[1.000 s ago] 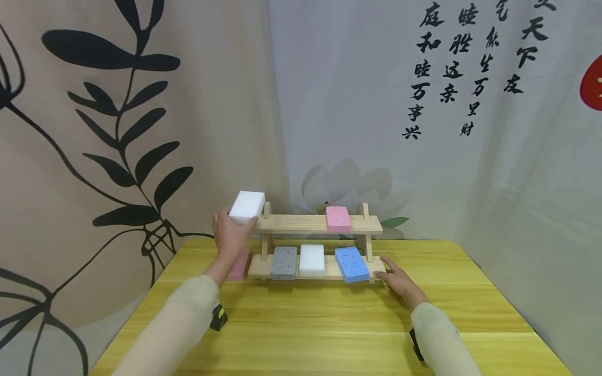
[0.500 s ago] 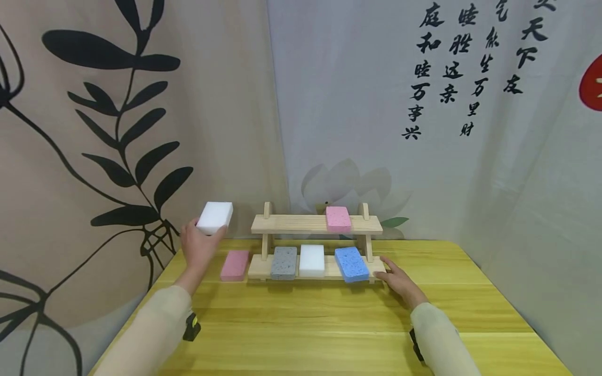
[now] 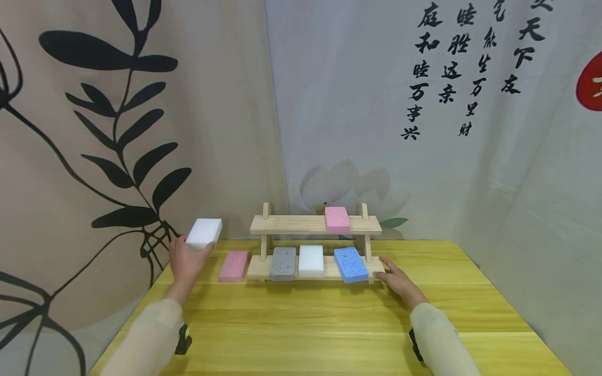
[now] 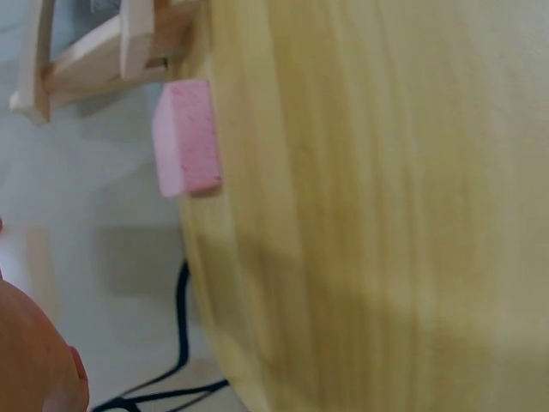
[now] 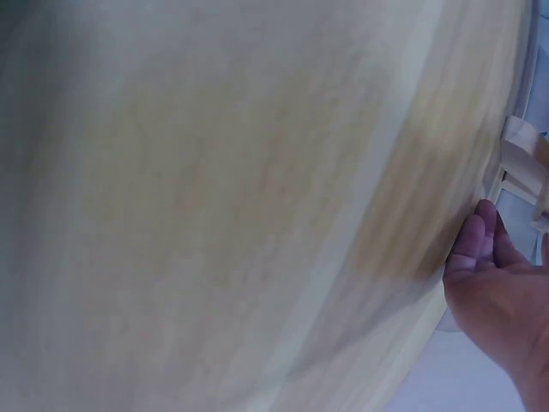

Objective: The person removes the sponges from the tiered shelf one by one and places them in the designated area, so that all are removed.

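Fingers of the left hand (image 3: 187, 265) hold a white rectangular foam block (image 3: 204, 233) aloft, well apart from the two-tier pale wooden rack (image 3: 291, 225) that stands between the hands. The right hand (image 3: 398, 282) touches the near end of the lower board; whether it grips or merely presses cannot be told. Right of the left hand, a pink rectangular sponge (image 3: 233, 266) lies on the yellow wood-grain desk (image 3: 301, 324), beside the rack. From left hand toward right, the lower board carries a speckled grey rectangular sponge (image 3: 283, 263), a second white foam block (image 3: 311, 261) and a speckled blue rectangular sponge (image 3: 351, 265), set askew. Above, nearer the right hand, sits a second pink sponge (image 3: 337, 220). Handling looks partway along: four pieces on the rack, two off it, the held block not yet set down.
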